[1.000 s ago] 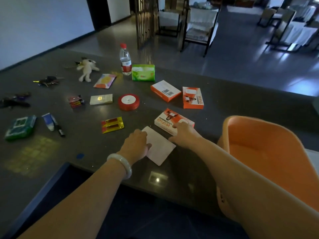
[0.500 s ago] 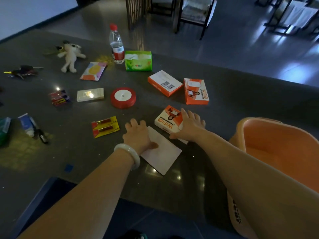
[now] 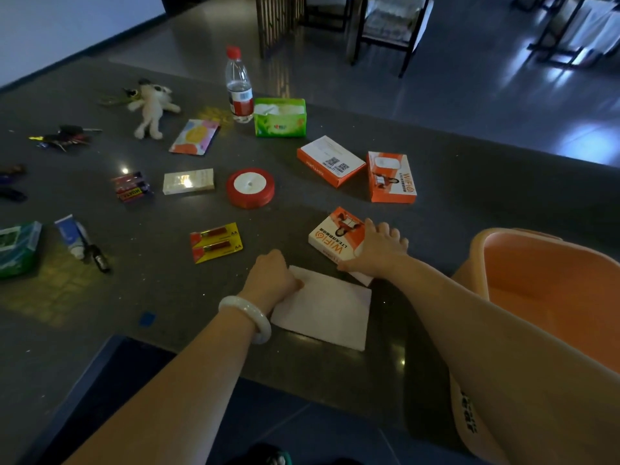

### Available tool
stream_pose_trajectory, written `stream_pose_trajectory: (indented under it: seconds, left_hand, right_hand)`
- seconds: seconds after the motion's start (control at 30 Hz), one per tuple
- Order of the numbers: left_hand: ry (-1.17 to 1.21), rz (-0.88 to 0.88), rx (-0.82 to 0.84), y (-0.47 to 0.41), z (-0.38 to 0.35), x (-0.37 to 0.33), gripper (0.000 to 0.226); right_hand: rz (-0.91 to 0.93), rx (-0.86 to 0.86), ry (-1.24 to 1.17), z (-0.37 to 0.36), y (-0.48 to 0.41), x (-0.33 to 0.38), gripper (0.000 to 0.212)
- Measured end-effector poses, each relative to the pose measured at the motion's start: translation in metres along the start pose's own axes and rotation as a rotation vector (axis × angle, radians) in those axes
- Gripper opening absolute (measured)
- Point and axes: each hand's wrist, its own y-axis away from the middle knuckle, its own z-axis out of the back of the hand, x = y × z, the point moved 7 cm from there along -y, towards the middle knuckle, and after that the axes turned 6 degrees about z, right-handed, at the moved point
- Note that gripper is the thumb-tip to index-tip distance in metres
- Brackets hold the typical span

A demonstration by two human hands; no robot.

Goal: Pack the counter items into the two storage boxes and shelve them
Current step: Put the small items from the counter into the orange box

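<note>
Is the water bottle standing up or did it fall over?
Standing up. The water bottle stands on its base with its red cap on top.

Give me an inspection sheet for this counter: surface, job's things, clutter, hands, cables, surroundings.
Surface: dark counter, with glare spots.
Job's things: orange bin at right, nothing visible inside and partly hidden by the arm. The card and WiFi box are by the hands. Spread out beyond them: two more boxes, ribbon, batteries, tissues, bottle, plush, keys, tube. Second bin not seen.
Clutter: nothing seen.
Hands: left hand is curled at the card's corner, grip unclear. Right hand lies spread on the WiFi box.
Cables: nothing seen.
Surroundings: chairs on a glossy floor beyond the counter.
</note>
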Motion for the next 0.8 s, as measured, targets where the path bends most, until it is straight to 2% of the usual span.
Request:
stream_pose_trajectory:
  seconds: [0.1, 0.2, 0.37, 0.57, 0.8]
  left_hand:
    - [0.077, -0.050, -0.031, 0.006, 0.005, 0.001, 0.025]
    - [0.160, -0.082, -0.049, 0.013, 0.012, 0.002, 0.013]
    - [0.299, -0.126, -0.035, 0.019, 0.018, 0.004, 0.016]
    - [0.411, -0.233, -0.043, 0.033, 0.030, -0.008, 0.023]
    - [0.460, -0.259, -0.234, 0.068, 0.054, -0.040, 0.026]
  right_hand:
    - [-0.016, -0.026, 0.004, 0.003, 0.008, 0.002, 0.113]
    - [-0.001, -0.088, -0.021, 0.017, 0.019, 0.006, 0.110]
    - [0.048, -0.283, -0.058, 0.061, 0.043, 0.013, 0.111]
    - [-0.056, -0.471, -0.054, 0.118, 0.089, -0.029, 0.107]
    - [-0.129, -0.566, -0.047, 0.145, 0.131, -0.114, 0.105]
